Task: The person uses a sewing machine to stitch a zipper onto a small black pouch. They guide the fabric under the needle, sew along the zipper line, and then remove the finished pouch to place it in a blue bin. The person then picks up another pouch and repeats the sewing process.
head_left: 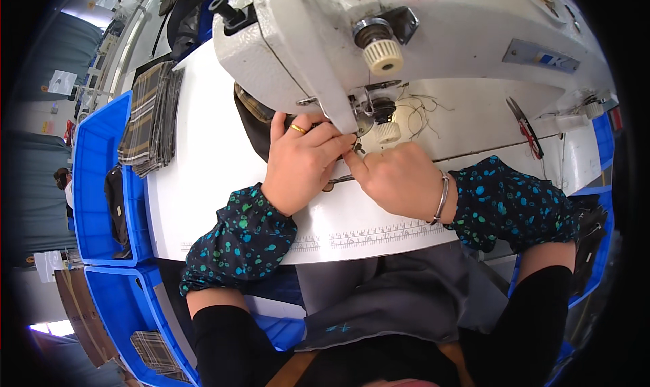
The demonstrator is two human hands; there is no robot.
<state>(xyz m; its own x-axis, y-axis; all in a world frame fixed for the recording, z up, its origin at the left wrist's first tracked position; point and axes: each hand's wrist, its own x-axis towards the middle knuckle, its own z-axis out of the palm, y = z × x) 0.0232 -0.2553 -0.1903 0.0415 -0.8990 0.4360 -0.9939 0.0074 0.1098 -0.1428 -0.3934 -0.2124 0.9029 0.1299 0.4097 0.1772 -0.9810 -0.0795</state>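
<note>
Fabric (252,116), dark with a plaid lining, lies mostly hidden beneath the white sewing machine (325,41) and the left hand (301,163), which presses it flat with fingers spread. Right hand (396,177) pinches something too small to identify at the needle. Folded plaid pieces (150,119) sit stacked beside blue bins (95,184) at left.

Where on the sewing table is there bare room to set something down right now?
Bare white table lies between the plaid fabric stack and the left hand. A thinner strip runs along the printed ruler at the front edge. It is crowded under the sewing machine, where the right hand and the left meet at the needle.
</note>
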